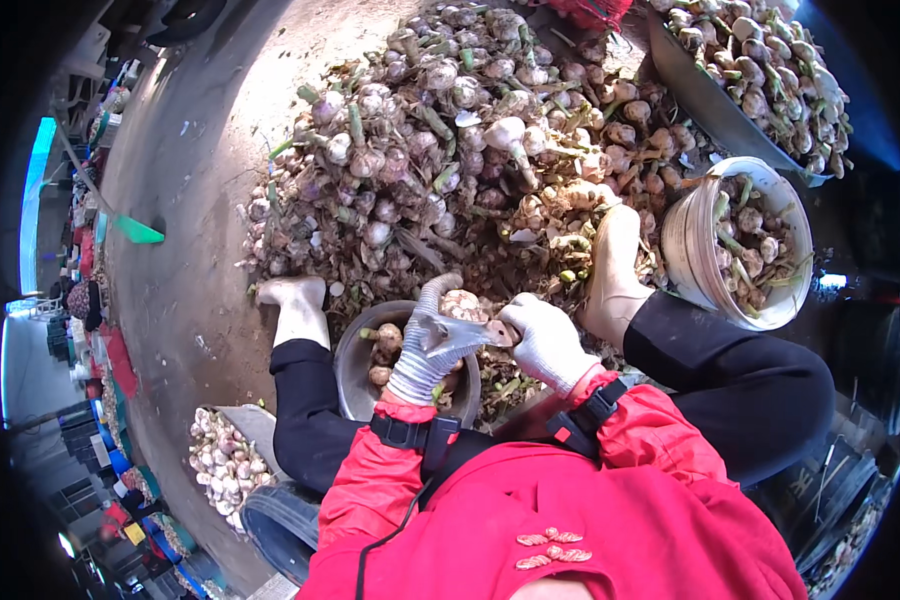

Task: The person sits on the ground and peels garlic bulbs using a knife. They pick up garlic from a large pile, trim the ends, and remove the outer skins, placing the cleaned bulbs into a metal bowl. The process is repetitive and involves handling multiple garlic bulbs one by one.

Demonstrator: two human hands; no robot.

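Note:
My right hand (546,343), in a white knit glove, grips a metal cutting tool (454,335) with a wide blade. The blade reaches left across the front of my gloved left hand (424,356). Curled fingers of that left hand hold a garlic bulb (463,304) just above the blade; where the edge meets the bulb or stem is hidden. Beneath my left hand sits a round metal bowl (347,382) with several trimmed garlic bulbs (384,345) in it. A large heap of garlic with stems (420,165) lies beyond both hands.
My feet (300,304) flank the bowl. A white bucket (694,232) of stemmed bulbs and stalks stands right, below a garlic-filled metal container (709,112). White garlic bulbs (225,465) lie at lower left beside a dark rounded object (281,525). Concrete floor (180,247) stretches left.

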